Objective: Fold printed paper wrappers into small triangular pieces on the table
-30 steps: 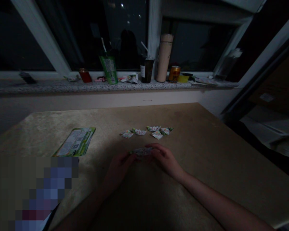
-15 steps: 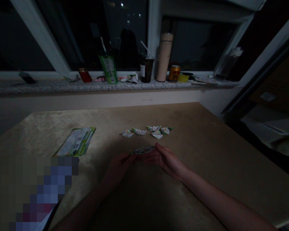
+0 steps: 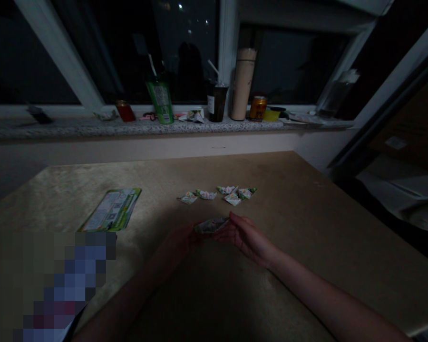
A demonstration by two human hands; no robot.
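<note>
"Paper (image 3: 211,225) first: where does it sit?"

"Right between the two hands, over the middle of the table (image 3: 288,213). Whether it touches the tabletop, I can't tell."

"And its long axis?"

"It runs from side to side, hand to hand, with the right end looking slightly farther from the person than the left. It's slim, dull and folded-looking, though the light is too poor to read the creases."

"Which hand is nearer to it?"

"Neither, really; each has an end. The right hand (image 3: 245,236) comes in from the right, thumb at that end, fingers stretched underneath along the near edge. It looks to me clamped on the paper between thumb and fingers, lightly."

"The left hand (image 3: 178,241)?"

"Its fingertips meet the other end, but it's in deep shadow. I can't tell whether finger and thumb pinch or merely prop."

"So the paper lies to the left of the right hand's thumb and to the right of the left hand's fingers. What's past it?"

"Five small folded pieces (image 3: 232,199), just beyond on the far side: two side by side on the left, three bunched on the right, with a gap between the groups. No hand touches them."

"And the green packet (image 3: 110,210)?"

"Flat on the table, off to the left, well apart from both hands."
</note>
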